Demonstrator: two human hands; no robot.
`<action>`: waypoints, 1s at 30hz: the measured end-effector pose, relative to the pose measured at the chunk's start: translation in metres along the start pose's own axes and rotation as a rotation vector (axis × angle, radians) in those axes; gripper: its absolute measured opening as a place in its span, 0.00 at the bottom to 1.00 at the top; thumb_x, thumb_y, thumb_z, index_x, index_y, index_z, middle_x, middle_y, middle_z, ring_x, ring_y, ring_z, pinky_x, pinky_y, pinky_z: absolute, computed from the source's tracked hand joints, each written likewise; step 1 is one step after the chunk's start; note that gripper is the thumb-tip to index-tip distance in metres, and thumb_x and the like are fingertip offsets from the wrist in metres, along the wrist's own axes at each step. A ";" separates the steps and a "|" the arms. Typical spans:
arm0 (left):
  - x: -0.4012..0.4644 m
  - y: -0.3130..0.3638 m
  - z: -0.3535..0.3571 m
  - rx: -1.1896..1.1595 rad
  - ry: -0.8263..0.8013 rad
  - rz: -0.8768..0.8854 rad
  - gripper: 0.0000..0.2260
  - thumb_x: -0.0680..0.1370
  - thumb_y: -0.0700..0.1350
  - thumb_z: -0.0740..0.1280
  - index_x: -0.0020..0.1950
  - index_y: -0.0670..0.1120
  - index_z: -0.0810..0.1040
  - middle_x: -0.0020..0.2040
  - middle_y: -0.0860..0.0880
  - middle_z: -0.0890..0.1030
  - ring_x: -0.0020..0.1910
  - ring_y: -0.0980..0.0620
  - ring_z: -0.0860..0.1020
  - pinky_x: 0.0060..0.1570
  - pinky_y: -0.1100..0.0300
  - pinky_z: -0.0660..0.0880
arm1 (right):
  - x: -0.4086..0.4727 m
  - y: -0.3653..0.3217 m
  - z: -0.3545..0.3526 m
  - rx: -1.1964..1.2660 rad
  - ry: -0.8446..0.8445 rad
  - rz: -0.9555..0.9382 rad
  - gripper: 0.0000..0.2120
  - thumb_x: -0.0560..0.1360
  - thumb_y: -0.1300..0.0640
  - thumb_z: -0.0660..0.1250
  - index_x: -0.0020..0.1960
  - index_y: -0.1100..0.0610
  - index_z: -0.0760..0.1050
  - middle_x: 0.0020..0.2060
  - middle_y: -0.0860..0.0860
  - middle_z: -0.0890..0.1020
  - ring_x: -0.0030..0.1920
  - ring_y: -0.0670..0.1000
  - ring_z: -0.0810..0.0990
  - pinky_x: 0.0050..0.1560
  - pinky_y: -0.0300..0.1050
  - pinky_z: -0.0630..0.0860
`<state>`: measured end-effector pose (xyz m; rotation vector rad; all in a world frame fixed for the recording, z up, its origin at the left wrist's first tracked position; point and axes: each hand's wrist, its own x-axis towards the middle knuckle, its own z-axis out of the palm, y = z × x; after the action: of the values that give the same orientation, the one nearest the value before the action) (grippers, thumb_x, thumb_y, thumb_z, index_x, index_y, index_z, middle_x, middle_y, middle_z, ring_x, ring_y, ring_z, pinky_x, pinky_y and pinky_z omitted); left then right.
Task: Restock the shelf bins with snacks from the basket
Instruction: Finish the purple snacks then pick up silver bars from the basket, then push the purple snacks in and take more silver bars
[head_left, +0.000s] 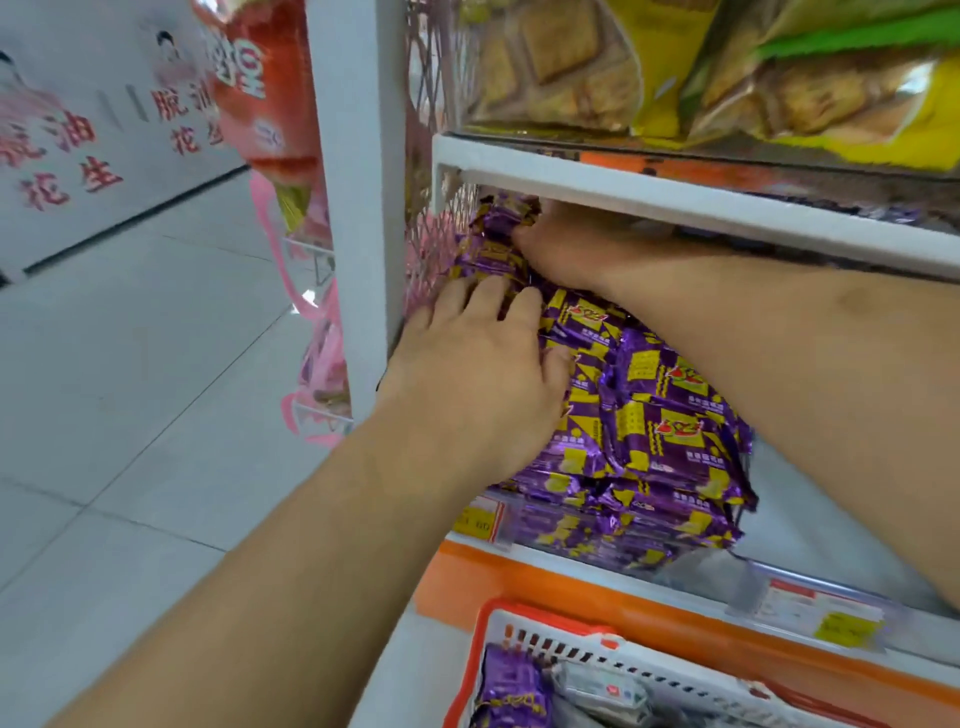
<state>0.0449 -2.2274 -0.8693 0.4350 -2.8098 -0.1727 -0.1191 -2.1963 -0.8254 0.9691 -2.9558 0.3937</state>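
Note:
The lower shelf bin (582, 558) holds a heap of purple-and-yellow snack packets (660, 431). My left hand (478, 374) lies on the left of the heap, fingers spread and pressing down on the packets. My right hand (563, 249) reaches deep under the upper shelf rail and grips a bunch of the purple packets (501, 221) at the back left corner; its fingertips are hidden among them. The orange-and-white basket (491, 623) sits below at the bottom edge, with a purple packet (514, 691) and a white packet (597, 691) inside.
A white shelf rail (675, 195) runs just over my right forearm. The bin above holds yellow cracker bags (571, 67). A white upright post (358, 208) and pink mesh (431, 249) bound the bin's left side. Red bags (260, 104) hang left; tiled floor (130, 364) beyond.

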 end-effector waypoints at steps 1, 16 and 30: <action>-0.001 0.000 -0.002 -0.002 -0.006 0.000 0.28 0.80 0.62 0.48 0.76 0.51 0.67 0.76 0.50 0.68 0.75 0.44 0.63 0.72 0.44 0.63 | 0.000 -0.002 0.000 -0.004 0.013 0.000 0.18 0.85 0.54 0.58 0.70 0.62 0.74 0.70 0.64 0.76 0.70 0.62 0.75 0.65 0.45 0.68; -0.008 -0.004 -0.011 -0.104 0.080 0.031 0.19 0.84 0.56 0.56 0.70 0.48 0.72 0.69 0.50 0.74 0.69 0.46 0.71 0.68 0.47 0.67 | -0.008 0.016 -0.005 0.185 0.016 0.028 0.18 0.82 0.46 0.63 0.68 0.52 0.76 0.67 0.55 0.79 0.64 0.56 0.77 0.57 0.46 0.70; -0.088 0.058 -0.030 -0.278 0.145 0.238 0.12 0.77 0.46 0.60 0.54 0.44 0.80 0.50 0.45 0.79 0.52 0.41 0.77 0.52 0.45 0.75 | -0.225 0.080 -0.022 0.103 0.126 -0.275 0.31 0.79 0.46 0.55 0.80 0.53 0.65 0.80 0.50 0.67 0.81 0.51 0.61 0.79 0.54 0.58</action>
<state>0.1177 -2.1475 -0.8550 0.0463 -2.6143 -0.4530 0.0150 -1.9976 -0.8416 1.2881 -2.6633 0.5783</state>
